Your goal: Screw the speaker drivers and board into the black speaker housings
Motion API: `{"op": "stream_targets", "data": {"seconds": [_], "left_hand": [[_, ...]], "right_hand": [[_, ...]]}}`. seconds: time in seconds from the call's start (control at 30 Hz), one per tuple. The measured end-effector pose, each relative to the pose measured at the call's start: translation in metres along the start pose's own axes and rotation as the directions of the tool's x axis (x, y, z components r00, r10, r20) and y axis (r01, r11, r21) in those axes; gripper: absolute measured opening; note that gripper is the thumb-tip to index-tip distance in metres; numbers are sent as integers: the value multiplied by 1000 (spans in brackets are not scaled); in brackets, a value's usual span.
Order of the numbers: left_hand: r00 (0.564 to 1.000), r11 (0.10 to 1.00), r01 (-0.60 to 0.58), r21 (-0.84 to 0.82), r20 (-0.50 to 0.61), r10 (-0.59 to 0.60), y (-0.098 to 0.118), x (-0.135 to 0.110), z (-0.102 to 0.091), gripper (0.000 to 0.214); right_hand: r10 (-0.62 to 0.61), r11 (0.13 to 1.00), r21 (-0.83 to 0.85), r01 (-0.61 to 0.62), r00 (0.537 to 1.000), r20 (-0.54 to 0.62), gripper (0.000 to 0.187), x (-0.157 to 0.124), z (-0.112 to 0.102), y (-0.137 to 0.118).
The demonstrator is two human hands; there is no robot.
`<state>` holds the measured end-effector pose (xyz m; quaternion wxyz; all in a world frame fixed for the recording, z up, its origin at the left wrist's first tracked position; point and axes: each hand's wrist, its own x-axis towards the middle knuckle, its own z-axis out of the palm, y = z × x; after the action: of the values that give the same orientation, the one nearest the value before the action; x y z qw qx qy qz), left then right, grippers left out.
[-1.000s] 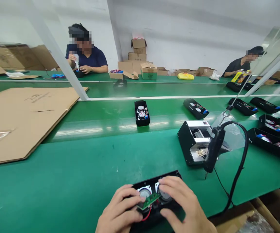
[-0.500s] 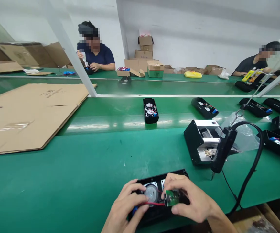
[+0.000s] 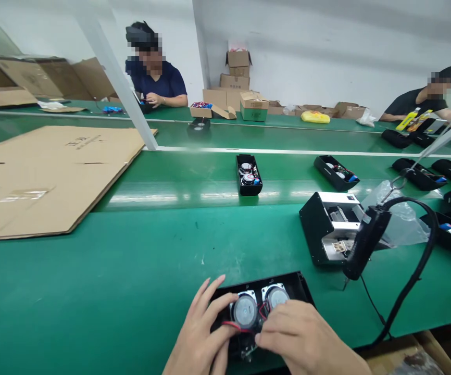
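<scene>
"Any readable writing?"
"Dark print is showing on the cardboard sheet [image 3: 53, 177] beyond the left hand [image 3: 204, 336], too blurred to read."
"And the hands?"
"The left is spreading open, its index fingertip touching a speaker [image 3: 245, 311] in the black case [image 3: 304, 289] beneath both hands. The right hand [image 3: 301, 336] is curling inward; I can't tell what it's gripping."
"What's changed?"
"Its back is facing us now; earlier it was holding up a green board."

A black case [image 3: 298, 285] lies open, two grey speakers [image 3: 245, 311] inside.
</scene>
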<state>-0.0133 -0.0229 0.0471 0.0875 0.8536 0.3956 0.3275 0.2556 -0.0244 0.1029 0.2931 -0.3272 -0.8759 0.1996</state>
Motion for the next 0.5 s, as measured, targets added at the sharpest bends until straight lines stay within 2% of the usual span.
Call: {"op": "stream_targets", "data": {"seconds": [0.07,0.13,0.17,0.23,0.3,0.4,0.5], "left_hand": [[998,998,-54,29,26,54,-1,-5,3,21],[996,994,-93,61,18,92,-3,-9,10,15],[993,991,-118,70,10,118,-4,-11,14,18],[990,987,-138,83,-8,139,-5,-13,23,24],[990,987,-135,91,-29,138,-4,-14,30,23],[987,982,-156,105,-24,159,-4,-15,36,20],[984,980,-175,94,-7,176,-5,-15,37,16]], "right_hand": [[-50,972,-231,52,999,19,44,-2,13,-2],[-56,939,-338,61,998,23,35,-4,24,-1],[-50,932,-359,57,998,31,27,-6,28,0],[-8,932,-362,35,997,77,13,-8,33,1],[40,944,-331,14,987,155,12,-9,33,2],[56,956,-291,15,971,233,23,-11,29,4],[69,959,-282,-6,974,215,42,-12,28,5]]}}
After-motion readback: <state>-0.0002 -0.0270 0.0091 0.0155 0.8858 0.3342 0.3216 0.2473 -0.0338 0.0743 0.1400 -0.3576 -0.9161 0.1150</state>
